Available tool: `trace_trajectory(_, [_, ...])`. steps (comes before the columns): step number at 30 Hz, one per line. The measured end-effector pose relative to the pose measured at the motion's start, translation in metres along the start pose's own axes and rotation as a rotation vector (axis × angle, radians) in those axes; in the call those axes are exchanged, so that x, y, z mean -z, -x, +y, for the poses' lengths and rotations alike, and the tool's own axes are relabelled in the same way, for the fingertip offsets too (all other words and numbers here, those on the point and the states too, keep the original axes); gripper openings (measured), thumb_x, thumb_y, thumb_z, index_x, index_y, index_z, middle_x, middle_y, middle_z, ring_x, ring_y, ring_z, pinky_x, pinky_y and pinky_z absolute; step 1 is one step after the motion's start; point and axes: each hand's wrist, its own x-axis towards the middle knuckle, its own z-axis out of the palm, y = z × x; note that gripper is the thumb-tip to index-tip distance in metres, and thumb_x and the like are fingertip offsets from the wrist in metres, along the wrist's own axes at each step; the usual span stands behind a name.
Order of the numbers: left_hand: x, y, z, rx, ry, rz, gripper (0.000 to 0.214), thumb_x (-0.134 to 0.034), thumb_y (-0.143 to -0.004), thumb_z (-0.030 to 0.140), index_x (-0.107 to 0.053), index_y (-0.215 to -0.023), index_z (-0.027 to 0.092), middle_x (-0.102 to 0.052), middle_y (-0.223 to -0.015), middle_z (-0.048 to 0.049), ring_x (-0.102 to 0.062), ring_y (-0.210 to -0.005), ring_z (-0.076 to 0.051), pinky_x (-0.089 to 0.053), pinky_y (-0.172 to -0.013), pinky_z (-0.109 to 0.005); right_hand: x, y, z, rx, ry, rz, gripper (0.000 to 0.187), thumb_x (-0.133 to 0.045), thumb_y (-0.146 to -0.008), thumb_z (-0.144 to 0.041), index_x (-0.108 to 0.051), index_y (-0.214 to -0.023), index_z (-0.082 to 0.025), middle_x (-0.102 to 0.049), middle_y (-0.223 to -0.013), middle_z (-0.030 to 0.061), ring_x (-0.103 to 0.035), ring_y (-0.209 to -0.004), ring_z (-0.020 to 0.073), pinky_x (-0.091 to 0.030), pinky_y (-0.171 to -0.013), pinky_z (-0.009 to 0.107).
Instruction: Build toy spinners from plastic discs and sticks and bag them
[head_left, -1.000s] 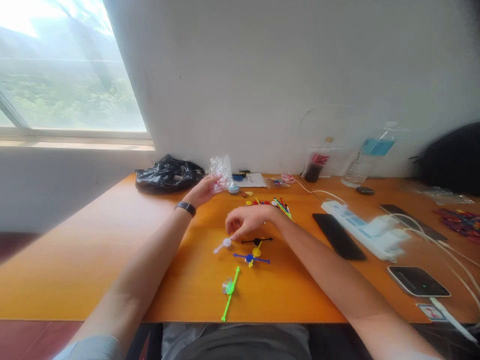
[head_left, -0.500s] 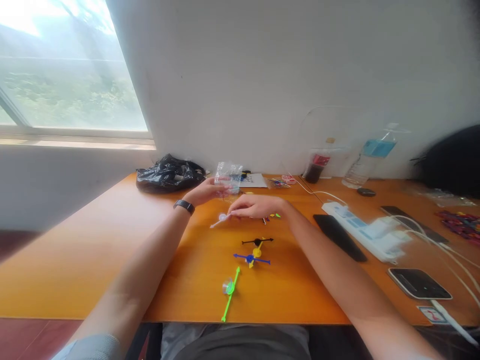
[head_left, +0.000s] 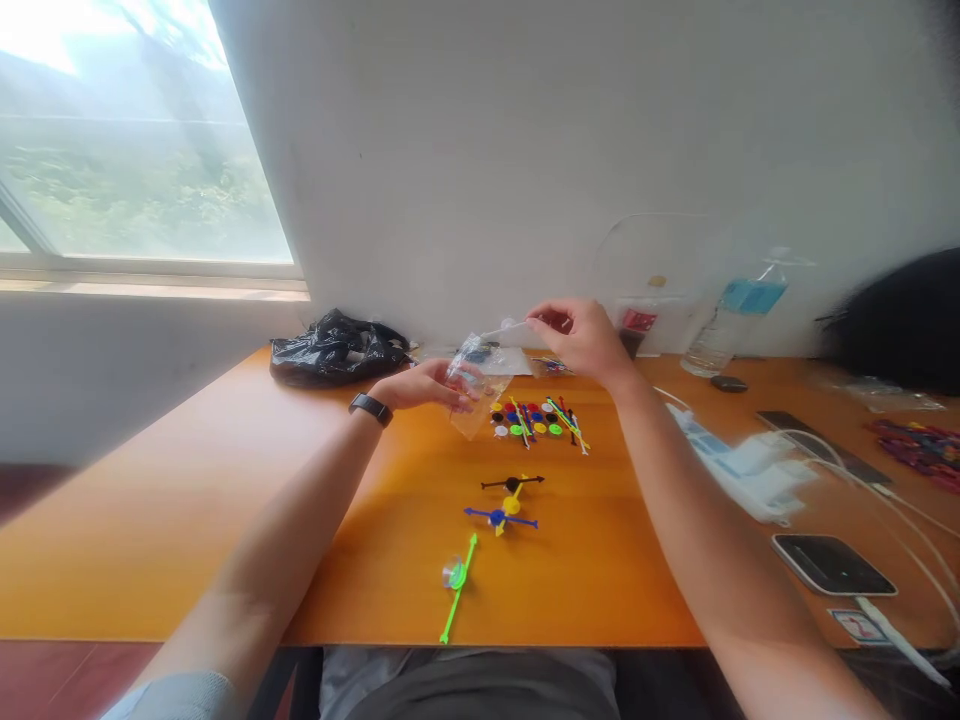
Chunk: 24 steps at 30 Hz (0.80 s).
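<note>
From 9 o'clock of your left hand [head_left: 427, 388], a broad stretch of smooth orange table [head_left: 187, 500] runs to its left edge. The near edge lies at 6 o'clock, just past the thin green spinner [head_left: 457, 577]. At 4 o'clock of your right hand [head_left: 583, 338], a white power strip [head_left: 739, 462] and its cables crowd the surface. Your left hand sits low, fingers clamped on a crinkled clear plastic bag [head_left: 474, 390]. Your right hand, raised at 1 o'clock of the bag, pinches a thin white stick piece [head_left: 511, 326], its far tip near the bag's top. The 2 hands are apart. Glossy coloured discs and sticks [head_left: 536, 418] lie at 4 o'clock of the bag.
</note>
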Motion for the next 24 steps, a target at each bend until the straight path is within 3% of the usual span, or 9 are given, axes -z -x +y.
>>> trace_trajectory(5, [-0.009,-0.001,0.007,-0.008,-0.026,-0.034,0.059,-0.088,-0.077,0.021,-0.066,-0.131,0.018,-0.076,-0.111,-0.0136,-0.077,-0.092,-0.023,-0.062,-0.081,-0.033,-0.002,0.002,-0.004,0.022,0.113,-0.051,0.018,-0.064,-0.090,-0.033,-0.076,-0.086,-0.019,-0.070,-0.076,0.0037,-0.050,-0.064,0.0165,-0.039,-0.062,0.033])
trace_trajectory(13, [-0.021,-0.002,0.019,-0.035,-0.010,-0.033,0.059,-0.088,-0.077,0.020,-0.066,-0.131,0.019,-0.076,-0.112,-0.0137,-0.077,-0.095,-0.025,-0.062,-0.081,-0.034,-0.002,0.006,-0.024,0.098,0.092,-0.192,0.022,-0.055,-0.091,-0.020,-0.077,-0.092,-0.021,-0.073,-0.093,0.0054,-0.060,-0.081,0.0202,-0.044,-0.073,0.034])
trace_trajectory(20, [-0.027,-0.005,0.023,-0.068,0.005,-0.029,0.059,-0.088,-0.077,0.019,-0.064,-0.131,0.019,-0.076,-0.114,-0.0142,-0.077,-0.096,-0.025,-0.061,-0.083,-0.036,0.000,0.006,-0.027,0.084,0.008,-0.179,0.023,-0.057,-0.091,-0.021,-0.078,-0.101,-0.021,-0.076,-0.100,0.0062,-0.064,-0.089,0.0225,-0.048,-0.081,0.037])
trace_trajectory(24, [-0.030,-0.007,0.024,-0.083,0.006,-0.013,0.059,-0.087,-0.078,0.020,-0.065,-0.132,0.020,-0.075,-0.114,-0.0138,-0.076,-0.096,-0.024,-0.060,-0.085,-0.036,0.001,0.005,-0.020,0.052,-0.013,-0.157,0.018,-0.061,-0.088,-0.024,-0.078,-0.094,-0.021,-0.077,-0.096,0.0057,-0.065,-0.092,0.0234,-0.050,-0.082,0.037])
